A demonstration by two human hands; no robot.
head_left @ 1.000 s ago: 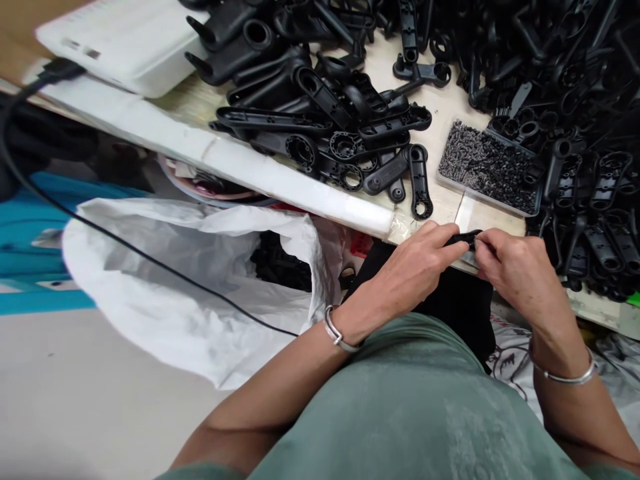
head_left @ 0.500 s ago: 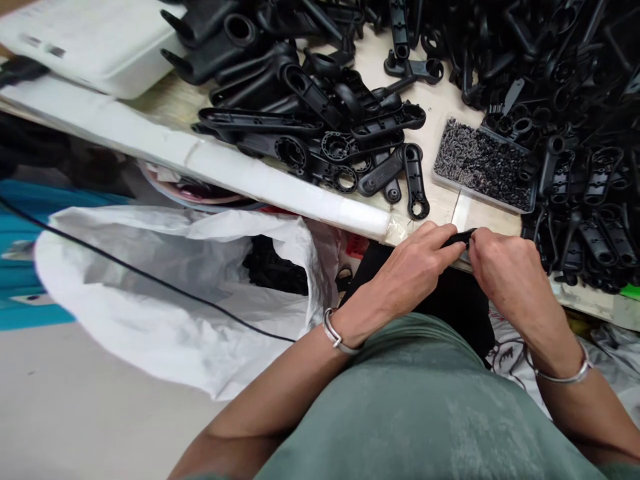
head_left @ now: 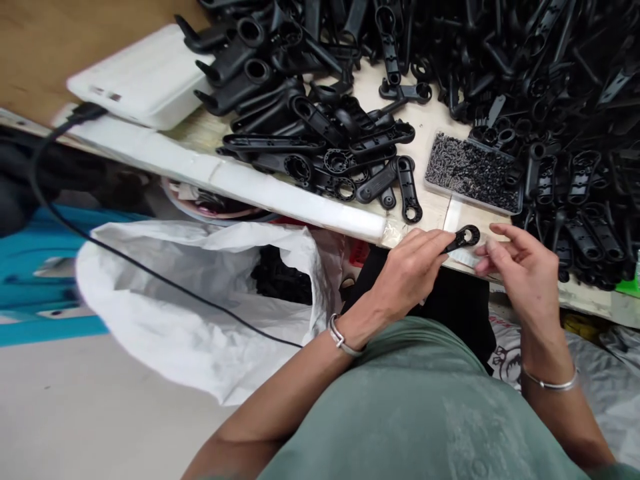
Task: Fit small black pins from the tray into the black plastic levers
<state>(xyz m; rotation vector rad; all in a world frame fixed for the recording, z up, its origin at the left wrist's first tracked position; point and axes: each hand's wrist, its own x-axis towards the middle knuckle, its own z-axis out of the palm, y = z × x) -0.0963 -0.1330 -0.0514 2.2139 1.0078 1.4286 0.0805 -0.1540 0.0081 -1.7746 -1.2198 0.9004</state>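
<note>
My left hand (head_left: 409, 272) is closed around a black plastic lever arm (head_left: 457, 241) at the table's front edge. The lever's round ring end sticks out past my fingertips, while the rest is covered by the hand. Just right of that ring is my right hand (head_left: 531, 270), its fingers apart and nothing visible between them. Beyond both hands lies a clear box (head_left: 474, 207) of small dark metal pieces, too small to name exactly. Another lever arm (head_left: 409, 190) with a similar ring end rests on the table, beside a heap of like black parts (head_left: 320, 143).
Larger piles of black parts (head_left: 540, 80) cover the back and right of the table. A white power bank (head_left: 145, 77) with a black cable (head_left: 175, 285) stands at the left. Below the padded edge (head_left: 280, 193) hangs an open white sack (head_left: 200, 333) with black parts inside.
My right hand has come off the lever arm and moved slightly right, its fingers opening. The lever's ring end now shows, still in my left hand. The view has shifted a little.
</note>
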